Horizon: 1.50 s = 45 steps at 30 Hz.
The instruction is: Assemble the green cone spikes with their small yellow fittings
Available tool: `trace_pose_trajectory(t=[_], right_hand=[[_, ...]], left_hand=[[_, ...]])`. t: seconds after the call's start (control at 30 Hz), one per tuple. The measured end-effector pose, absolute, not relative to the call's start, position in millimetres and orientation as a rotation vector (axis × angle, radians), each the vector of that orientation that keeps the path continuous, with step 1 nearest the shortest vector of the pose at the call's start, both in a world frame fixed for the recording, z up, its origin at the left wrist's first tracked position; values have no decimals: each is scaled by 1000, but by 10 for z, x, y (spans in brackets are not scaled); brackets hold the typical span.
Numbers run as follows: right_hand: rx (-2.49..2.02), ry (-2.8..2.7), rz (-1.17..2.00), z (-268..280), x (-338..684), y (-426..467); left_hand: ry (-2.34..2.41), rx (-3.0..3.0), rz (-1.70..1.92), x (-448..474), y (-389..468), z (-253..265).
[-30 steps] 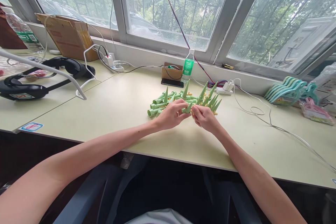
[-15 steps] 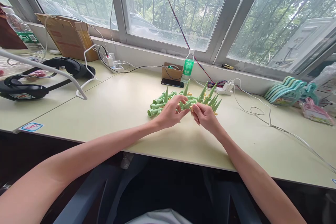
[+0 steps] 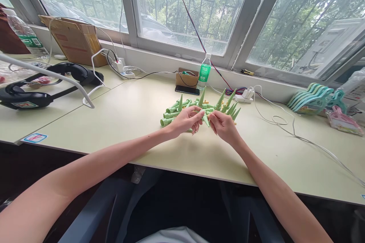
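Left hand (image 3: 186, 122) curled, right hand (image 3: 224, 125) pinched (close together)

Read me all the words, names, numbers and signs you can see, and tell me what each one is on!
No text can be read clearly.
Middle bottle, green label: white print, too small.
Far-left bottle, its label: too small.
Desk sticker, front left: red mark, too blurred.
Black headset, its sticker: too blurred.
Sticker at right edge: cut off.
Pink pack: too small.
Green cones: no writing shows.

Green parts (image 3: 167, 122) partly hidden behind left hand (image 3: 186, 120), white cable (image 3: 57, 75) cut off by left edge
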State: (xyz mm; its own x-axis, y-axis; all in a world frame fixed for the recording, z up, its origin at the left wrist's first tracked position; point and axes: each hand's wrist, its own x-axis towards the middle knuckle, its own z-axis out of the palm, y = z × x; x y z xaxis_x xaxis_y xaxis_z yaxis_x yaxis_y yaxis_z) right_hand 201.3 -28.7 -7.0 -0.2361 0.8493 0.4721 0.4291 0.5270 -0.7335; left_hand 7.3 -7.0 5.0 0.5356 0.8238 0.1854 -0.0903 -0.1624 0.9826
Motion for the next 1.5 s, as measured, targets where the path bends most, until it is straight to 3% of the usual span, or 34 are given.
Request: trace_pose_trajectory(t=[0.87, 1.33, 1.5], right_hand=[[-1066, -1829, 702, -82, 2017, -261], [-994, -1752, 684, -72, 1992, -281], [-978, -1786, 667, -60, 2000, -291]], left_hand=[[737, 2127, 1134, 56, -111, -22], [689, 1659, 1087, 82, -88, 26], [701, 1530, 811, 63, -50, 49]])
